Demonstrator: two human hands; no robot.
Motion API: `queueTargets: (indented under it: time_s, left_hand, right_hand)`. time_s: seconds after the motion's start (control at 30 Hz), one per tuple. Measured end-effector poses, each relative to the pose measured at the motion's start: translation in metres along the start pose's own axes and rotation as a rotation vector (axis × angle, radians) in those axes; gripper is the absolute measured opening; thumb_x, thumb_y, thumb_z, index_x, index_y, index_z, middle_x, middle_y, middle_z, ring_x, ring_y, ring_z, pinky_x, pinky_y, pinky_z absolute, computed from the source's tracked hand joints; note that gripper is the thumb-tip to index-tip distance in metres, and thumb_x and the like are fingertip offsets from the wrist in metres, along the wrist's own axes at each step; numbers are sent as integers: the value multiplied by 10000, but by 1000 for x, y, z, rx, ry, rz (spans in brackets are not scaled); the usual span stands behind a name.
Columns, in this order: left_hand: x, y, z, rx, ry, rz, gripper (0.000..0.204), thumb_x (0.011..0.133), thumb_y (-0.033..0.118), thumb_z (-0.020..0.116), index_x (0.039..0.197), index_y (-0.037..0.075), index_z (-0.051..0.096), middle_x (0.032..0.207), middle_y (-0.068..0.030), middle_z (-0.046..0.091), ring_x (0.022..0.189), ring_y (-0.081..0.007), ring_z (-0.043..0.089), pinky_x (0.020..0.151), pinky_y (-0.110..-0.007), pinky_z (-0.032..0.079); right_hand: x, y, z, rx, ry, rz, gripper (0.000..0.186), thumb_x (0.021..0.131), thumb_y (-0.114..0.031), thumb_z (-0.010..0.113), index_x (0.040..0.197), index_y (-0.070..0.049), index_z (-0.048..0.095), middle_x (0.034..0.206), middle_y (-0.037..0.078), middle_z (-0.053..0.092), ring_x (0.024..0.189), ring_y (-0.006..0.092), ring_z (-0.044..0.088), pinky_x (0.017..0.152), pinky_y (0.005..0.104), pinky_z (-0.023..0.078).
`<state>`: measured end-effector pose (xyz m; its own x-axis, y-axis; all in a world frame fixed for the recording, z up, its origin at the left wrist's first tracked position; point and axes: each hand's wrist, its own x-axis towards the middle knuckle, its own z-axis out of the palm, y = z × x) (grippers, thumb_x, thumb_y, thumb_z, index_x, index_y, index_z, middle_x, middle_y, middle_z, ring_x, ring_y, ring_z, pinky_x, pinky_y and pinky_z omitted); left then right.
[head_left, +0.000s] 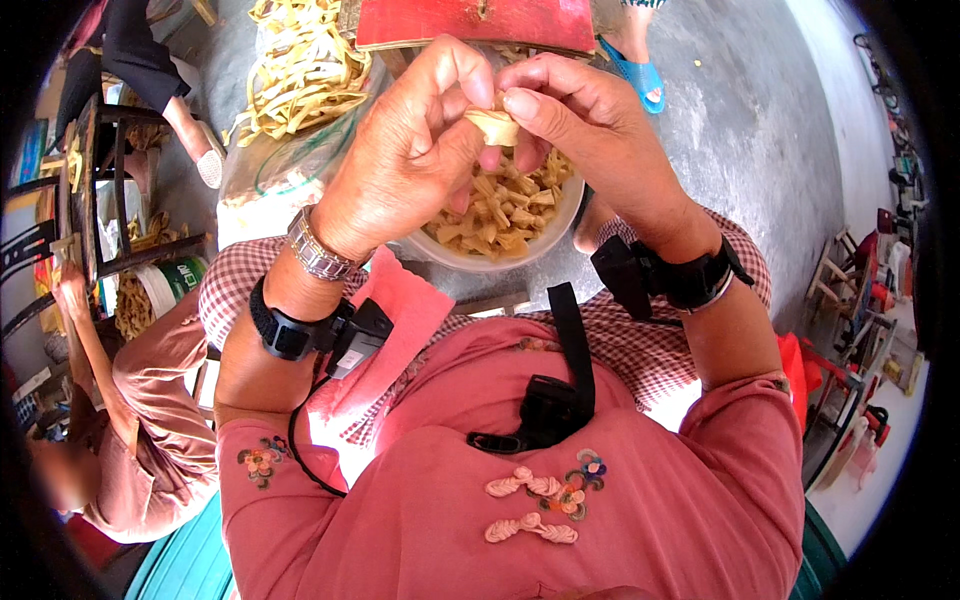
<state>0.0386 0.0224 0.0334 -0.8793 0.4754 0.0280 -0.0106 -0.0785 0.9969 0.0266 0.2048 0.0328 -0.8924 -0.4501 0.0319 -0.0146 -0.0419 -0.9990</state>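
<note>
Yellow strip [493,127] is pinched btwn fingertips of L hand [412,140] & R hand [598,125], held above white bowl [495,263] w/ cut yellow pieces [505,215]; long strips [305,75] are heaped upper L, nr red board [470,22].

On a grey floor [750,160], a red table [440,20] is cut off by the upper edge, a blue slipper [647,80] is worn on a foot [632,38] to its right, a dark chair [150,256] is seen at the left near a person [155,440] dressed in brown, and clutter [865,345] is spread along a white wall [835,90] at the right.
</note>
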Motion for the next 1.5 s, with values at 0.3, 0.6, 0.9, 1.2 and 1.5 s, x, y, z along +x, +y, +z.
queueTargets:
  time_s: [0.3,0.6,0.9,1.2,1.5]
  left_hand:
    - [5,-5,-2,-21,-127,-18,226,914,-30,428,1100,88,377,945,-33,551,706,-66,553,556,-203,492]
    - [8,-12,-5,-119,-158,-59,190,966,142,444,1142,69,456,883,-52,543,544,-43,394,527,-209,432]
    - [6,5,1,-487,-78,-210,216,974,177,421,1182,120,436,736,-22,478,472,-8,279,452,-177,351]
    - [3,4,-1,-213,-62,-230,209,970,135,417,1177,111,416,682,-22,501,482,-41,340,449,-193,356]
    - [4,-10,-4,-137,18,-191,213,960,197,478,1135,87,427,729,-82,598,475,-61,429,491,-213,437]
  right_hand:
    - [2,13,-5,-88,62,-18,156,923,-147,490,893,-8,557,679,27,580,524,73,526,484,220,435]
    - [4,14,-11,-155,196,-16,159,925,-153,492,869,-17,553,624,16,551,504,81,519,473,215,421]
    - [7,5,-19,89,244,-39,140,963,-173,477,917,-54,534,703,27,528,649,109,514,614,247,442]
    - [0,3,-14,274,169,123,294,903,-333,581,916,-40,594,733,-6,542,534,61,501,502,198,415]
    - [0,6,-10,-68,119,70,322,864,-368,630,925,-52,614,662,-32,543,518,23,473,463,179,380]
